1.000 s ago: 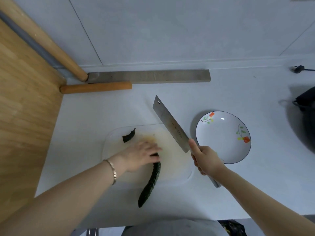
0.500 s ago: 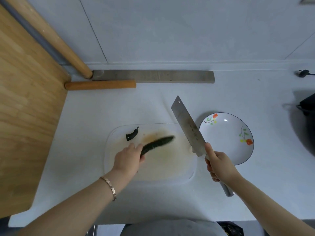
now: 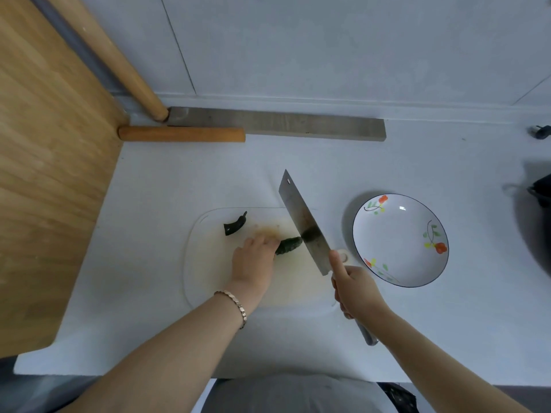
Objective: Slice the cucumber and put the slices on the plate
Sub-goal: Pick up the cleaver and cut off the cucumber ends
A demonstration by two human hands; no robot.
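Cucumber (image 3: 288,245) pokes rightward from the curled left hand (image 3: 253,263) gripping it; right hand (image 3: 354,289) grips cleaver (image 3: 302,223).

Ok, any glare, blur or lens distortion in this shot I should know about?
Head view: soft, even light; one small glare spot on the plate, with a soft shadow on its left; the cleaver mirrors the cucumber as a dark patch; the wide-angle lens stretches the wooden board toward the frame edge; the left hand looks slightly soft.

Dull metal cleaver (image 3: 301,220), glossy glazed plate (image 3: 399,263), bumpy-skinned cucumber (image 3: 288,244).
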